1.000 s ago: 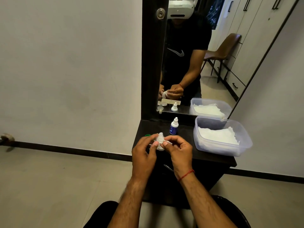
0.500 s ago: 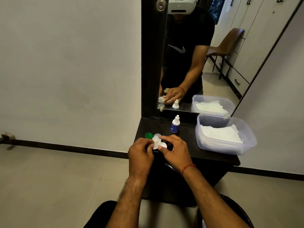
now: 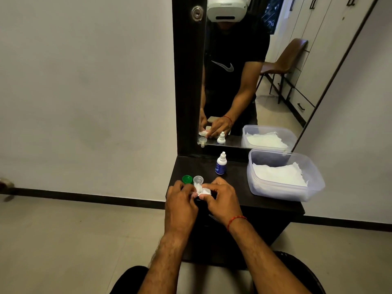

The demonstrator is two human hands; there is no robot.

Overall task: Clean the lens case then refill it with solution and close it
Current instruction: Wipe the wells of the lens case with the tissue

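The clear lens case [image 3: 199, 181] lies on the dark dresser top [image 3: 233, 187], near its front left corner, one open well showing beyond my fingers. A crumpled white tissue [image 3: 201, 189] covers the other well. My left hand [image 3: 180, 200] grips the case from the left. My right hand [image 3: 220, 198] pinches the tissue against the case from the right. A green cap [image 3: 187, 179] lies just left of the case. The small white solution bottle [image 3: 220, 164] with a blue label stands upright behind my hands.
A clear plastic tub [image 3: 282, 194] holding white tissues sits at the right of the dresser top. A mirror [image 3: 244, 71] rises at the back against the wall. The dresser's front edge runs just under my hands.
Both hands have moved down from mid-air to the dresser top with the case and tissue. The green cap and one well now show beyond my fingers.
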